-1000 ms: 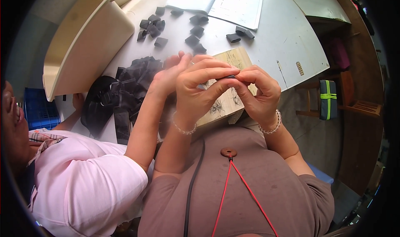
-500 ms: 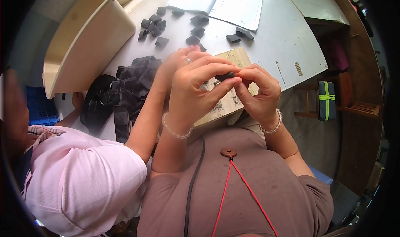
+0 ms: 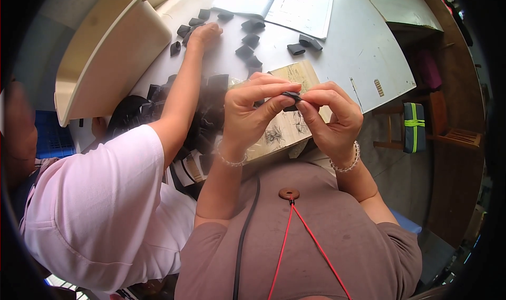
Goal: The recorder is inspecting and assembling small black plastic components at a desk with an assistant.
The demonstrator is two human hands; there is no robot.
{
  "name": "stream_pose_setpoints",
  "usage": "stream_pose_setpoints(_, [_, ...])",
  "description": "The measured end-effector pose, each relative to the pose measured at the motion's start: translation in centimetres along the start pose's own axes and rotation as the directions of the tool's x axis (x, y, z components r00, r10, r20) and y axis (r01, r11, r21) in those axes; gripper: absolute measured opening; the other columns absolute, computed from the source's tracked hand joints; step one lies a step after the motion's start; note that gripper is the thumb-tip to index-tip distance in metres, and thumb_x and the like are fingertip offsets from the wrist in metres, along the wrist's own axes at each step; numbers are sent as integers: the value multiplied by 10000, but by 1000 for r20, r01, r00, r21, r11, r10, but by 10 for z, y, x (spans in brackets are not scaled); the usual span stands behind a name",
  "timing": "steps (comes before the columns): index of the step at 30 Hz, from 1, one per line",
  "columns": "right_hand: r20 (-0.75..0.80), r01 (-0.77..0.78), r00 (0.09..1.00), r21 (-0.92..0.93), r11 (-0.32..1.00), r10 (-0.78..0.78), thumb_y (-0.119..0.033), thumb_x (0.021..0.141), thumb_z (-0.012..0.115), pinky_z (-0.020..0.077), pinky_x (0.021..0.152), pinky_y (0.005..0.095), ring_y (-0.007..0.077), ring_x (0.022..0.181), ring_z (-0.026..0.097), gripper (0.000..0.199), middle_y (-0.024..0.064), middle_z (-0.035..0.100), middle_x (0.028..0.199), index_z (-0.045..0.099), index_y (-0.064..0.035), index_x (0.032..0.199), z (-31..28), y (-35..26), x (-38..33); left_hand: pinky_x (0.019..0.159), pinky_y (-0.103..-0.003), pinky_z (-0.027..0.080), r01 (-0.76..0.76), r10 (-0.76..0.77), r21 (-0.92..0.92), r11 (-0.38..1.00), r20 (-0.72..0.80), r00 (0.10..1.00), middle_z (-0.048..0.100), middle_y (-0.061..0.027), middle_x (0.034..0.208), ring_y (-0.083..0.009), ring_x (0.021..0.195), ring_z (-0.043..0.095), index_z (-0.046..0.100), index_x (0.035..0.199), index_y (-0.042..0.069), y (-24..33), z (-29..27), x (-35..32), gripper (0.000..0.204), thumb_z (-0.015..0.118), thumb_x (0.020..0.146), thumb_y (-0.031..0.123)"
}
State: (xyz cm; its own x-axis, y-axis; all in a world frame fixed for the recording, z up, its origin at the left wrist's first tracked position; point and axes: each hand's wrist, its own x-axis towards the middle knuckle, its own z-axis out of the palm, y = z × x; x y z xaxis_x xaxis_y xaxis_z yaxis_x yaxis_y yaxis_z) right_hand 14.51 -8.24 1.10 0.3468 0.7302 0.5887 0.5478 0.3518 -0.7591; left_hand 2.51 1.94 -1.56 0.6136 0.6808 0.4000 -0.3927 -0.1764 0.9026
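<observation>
Pinched between the fingertips of both hands is a small black folded fabric piece (image 3: 291, 101). My left hand (image 3: 252, 107) grips its left side and my right hand (image 3: 335, 112) its right side, thumbs and forefingers closed on it. Directly below lies a pale wooden board (image 3: 301, 71) strewn with black thread scraps (image 3: 274, 136). Left of my left hand is a heap of black fabric strips (image 3: 211, 102), partly covered by a co-worker's arm. More small black fabric loops (image 3: 250, 40) lie beyond my hands on the white table.
A co-worker's hand (image 3: 206, 34) rests among the loops at the far left. Beyond are an open booklet (image 3: 300, 7) and three loops (image 3: 296, 49). A cream bin (image 3: 113, 52) stands left, near a blue crate (image 3: 52, 134). A stool (image 3: 414, 126) stands right of the table.
The co-worker's hand has moved from behind my left hand to the far loops. My right hand has shifted slightly right; both hands still hold the fabric piece.
</observation>
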Motion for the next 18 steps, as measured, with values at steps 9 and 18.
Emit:
stream_pose_setpoints(9, [-25, -12, 1000, 71, 997, 14, 43, 736, 673, 440, 520, 196, 85, 594, 538, 109, 72, 593, 750, 612, 24, 825, 5, 17, -8, 730, -268, 423, -165, 143, 336, 927, 90, 986, 670, -65, 842, -156, 798, 560, 691, 860, 21, 21, 3, 8, 178, 729, 692, 66])
stream_pose_setpoints(18, [-42, -21, 999, 128, 991, 27, 31, 742, 678, 442, 535, 200, 95, 605, 537, 107, 68, 589, 740, 601, 24, 816, 8, 24, -13, 694, -259, 383, -229, 137, 559, 797, 203, 970, 670, -34, 825, -150, 765, 540, 699, 854, 54, 32, -1, 11, 155, 722, 707, 99])
